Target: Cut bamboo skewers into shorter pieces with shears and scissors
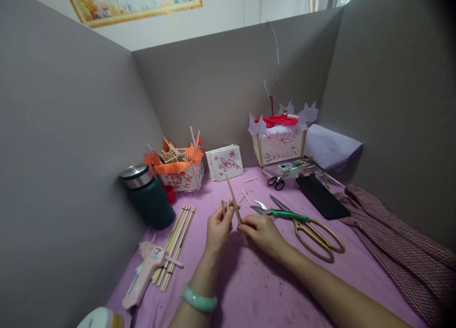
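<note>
A long thin wooden stick [233,197] slants between my hands over the purple tablecloth. My right hand [265,234] pinches it near its lower end. Short wooden pieces [224,207] stick up from the closed fingers of my left hand [219,226], which wears a pale green bangle at the wrist. Just beyond my hands lie a few small sticks [245,196], two of them crossed. Green-handled pruning shears [285,215] and large gold-handled scissors [313,235] rest to the right of my right hand.
At left are a pink glue gun [147,271], bundled sticks [178,242] and a dark green flask [149,202]. Behind stand an orange-fringed box [181,176], drawn-on white panels [226,162] and a purple-fringed box [281,147]. A black phone [322,197] lies right. Grey partitions [228,76] enclose the table.
</note>
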`<control>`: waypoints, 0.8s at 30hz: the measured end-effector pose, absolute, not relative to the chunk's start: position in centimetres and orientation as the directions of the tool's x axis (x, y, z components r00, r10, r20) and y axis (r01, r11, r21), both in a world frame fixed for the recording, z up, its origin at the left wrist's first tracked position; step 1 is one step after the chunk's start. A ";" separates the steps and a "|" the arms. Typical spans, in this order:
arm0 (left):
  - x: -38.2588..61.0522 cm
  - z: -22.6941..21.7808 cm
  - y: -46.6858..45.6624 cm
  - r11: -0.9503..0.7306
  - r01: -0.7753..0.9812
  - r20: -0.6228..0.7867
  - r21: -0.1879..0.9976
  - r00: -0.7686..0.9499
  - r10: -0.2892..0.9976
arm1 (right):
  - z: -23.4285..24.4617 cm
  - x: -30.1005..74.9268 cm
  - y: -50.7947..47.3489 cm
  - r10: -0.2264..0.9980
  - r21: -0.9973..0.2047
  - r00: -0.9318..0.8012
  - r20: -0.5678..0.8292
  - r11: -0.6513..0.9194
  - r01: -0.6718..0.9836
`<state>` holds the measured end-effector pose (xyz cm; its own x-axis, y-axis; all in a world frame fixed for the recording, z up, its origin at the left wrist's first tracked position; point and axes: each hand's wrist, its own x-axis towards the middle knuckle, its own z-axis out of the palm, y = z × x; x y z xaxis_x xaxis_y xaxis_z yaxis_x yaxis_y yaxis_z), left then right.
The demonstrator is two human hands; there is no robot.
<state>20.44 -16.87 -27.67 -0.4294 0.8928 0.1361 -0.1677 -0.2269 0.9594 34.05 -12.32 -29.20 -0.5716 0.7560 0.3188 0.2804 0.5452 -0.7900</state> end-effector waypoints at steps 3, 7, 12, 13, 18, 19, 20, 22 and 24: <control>20.8 -27.5 -17.1 -0.196 -0.203 0.110 0.959 -0.370 0.922 | -29.3 33.8 -12.6 0.735 -0.761 -0.576 0.359 0.587 0.276; 21.2 -26.8 -17.6 -0.178 -0.300 0.077 0.937 -0.321 0.944 | -29.1 33.7 -12.9 0.710 -0.742 -0.597 0.375 0.615 0.265; 21.4 -26.6 -17.8 -0.192 -0.353 0.077 0.916 -0.313 0.947 | -29.2 33.7 -13.1 0.712 -0.724 -0.581 0.393 0.629 0.281; 21.4 -26.6 -17.7 -0.206 -0.347 0.091 0.915 -0.320 0.943 | -29.3 33.7 -13.1 0.711 -0.722 -0.583 0.393 0.631 0.283; 21.1 -27.0 -17.5 -0.242 -0.310 0.142 0.919 -0.311 0.940 | -29.2 33.9 -12.9 0.647 -0.711 -0.643 0.409 0.668 0.220; 21.0 -27.0 -17.6 -0.235 -0.311 0.143 0.921 -0.290 0.946 | -29.2 33.9 -12.8 0.632 -0.712 -0.659 0.407 0.672 0.205; 20.9 -27.0 -17.6 -0.223 -0.312 0.142 0.923 -0.263 0.954 | -29.1 34.0 -12.6 0.619 -0.715 -0.676 0.401 0.673 0.192; 20.8 -26.9 -17.7 -0.199 -0.315 0.135 0.928 -0.214 0.968 | -28.9 34.2 -12.4 0.595 -0.716 -0.707 0.382 0.674 0.180; 20.8 -26.7 -17.8 -0.190 -0.310 0.129 0.932 -0.205 0.970 | -28.9 34.3 -12.4 0.574 -0.705 -0.728 0.374 0.686 0.178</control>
<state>20.83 -17.83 -26.72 -0.2054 0.9701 0.1291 -0.3098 -0.1896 0.9317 34.27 -12.42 -28.85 -0.7281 0.5742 0.3744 0.1784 0.6862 -0.7052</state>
